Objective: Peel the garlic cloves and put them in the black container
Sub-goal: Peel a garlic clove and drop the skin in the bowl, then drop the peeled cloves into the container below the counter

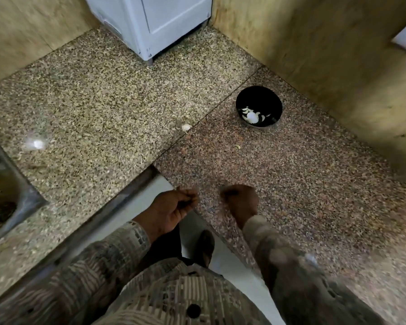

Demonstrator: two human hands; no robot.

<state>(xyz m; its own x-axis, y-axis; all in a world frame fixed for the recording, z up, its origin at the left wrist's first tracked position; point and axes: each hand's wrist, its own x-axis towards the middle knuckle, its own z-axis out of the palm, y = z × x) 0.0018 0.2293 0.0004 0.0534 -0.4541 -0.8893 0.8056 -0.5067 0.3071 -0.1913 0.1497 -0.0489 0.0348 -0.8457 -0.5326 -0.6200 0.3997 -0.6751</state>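
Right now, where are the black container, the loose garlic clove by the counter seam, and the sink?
black container (258,93): head view, bare inner wall.
garlic clove (186,127): head view, middle of the clove.
sink (21,181): head view, metal rim.

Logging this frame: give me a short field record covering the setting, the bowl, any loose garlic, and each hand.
setting: speckled stone counter in a corner; sink at left; white appliance at back
container: black bowl on the counter, peeled cloves inside
loose: garlic piece on the counter, left of the bowl, apart from it
left hand: fingers curled, blurred, contents unclear
right hand: fingers curled, blurred, contents unclear
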